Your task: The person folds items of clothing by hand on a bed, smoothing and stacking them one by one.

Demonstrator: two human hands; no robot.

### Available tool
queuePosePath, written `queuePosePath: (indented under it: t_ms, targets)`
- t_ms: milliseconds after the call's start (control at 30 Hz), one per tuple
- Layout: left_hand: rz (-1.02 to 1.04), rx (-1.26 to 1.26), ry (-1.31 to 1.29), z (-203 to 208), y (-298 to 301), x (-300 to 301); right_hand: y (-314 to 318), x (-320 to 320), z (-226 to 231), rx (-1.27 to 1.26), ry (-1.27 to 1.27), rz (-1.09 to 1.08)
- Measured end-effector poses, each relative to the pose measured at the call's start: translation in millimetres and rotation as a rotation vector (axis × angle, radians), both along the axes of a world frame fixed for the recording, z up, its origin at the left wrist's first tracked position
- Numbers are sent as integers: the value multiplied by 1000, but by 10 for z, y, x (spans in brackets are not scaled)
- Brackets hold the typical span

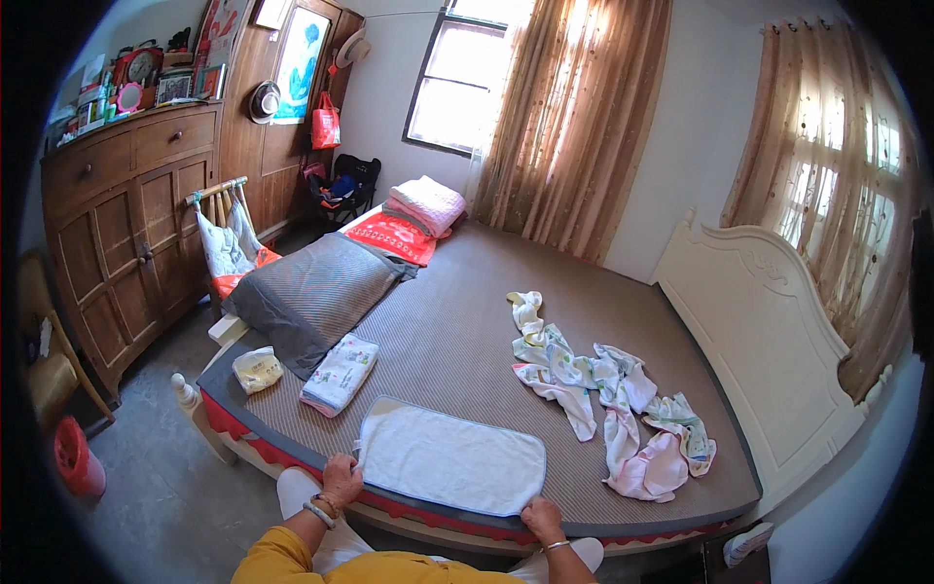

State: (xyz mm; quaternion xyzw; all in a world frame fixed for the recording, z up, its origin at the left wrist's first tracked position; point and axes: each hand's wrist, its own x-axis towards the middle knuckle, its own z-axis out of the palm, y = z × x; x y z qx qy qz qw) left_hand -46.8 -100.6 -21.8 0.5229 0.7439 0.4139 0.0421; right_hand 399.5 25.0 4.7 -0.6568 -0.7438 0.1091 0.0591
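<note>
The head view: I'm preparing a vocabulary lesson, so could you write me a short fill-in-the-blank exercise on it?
1. The cloth between the left hand and the right hand is mainly ____ in colour.
2. The crumpled cloths lie to its ____.
3. The left sleeve is ____ in colour.

Missing words: white; right; yellow.

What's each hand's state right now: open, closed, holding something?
Left hand: closed, holding the near left corner of the white towel.
Right hand: closed, holding the towel's near right corner.
</note>
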Motion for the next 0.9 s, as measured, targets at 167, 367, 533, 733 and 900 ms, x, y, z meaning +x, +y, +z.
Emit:
queuePosePath:
  t_ms: [167,367,533,733,900]
  targets:
    - [-3,-28,-20,-10,-11,2,-5,44,-62,53,87,-9]
    - [-3,-23,-3,32,-17,16,-83,-59,72,116,139,-59]
    - [10,-36,-16,55,-29,38,-101,-168,136,56,82,-63]
    - [-2,-29,-19,84,-53,46,13,-133,70,36,129,-32]
    - [0,-15,-12,111,-61,56,41,-160,49,46,90,-23]
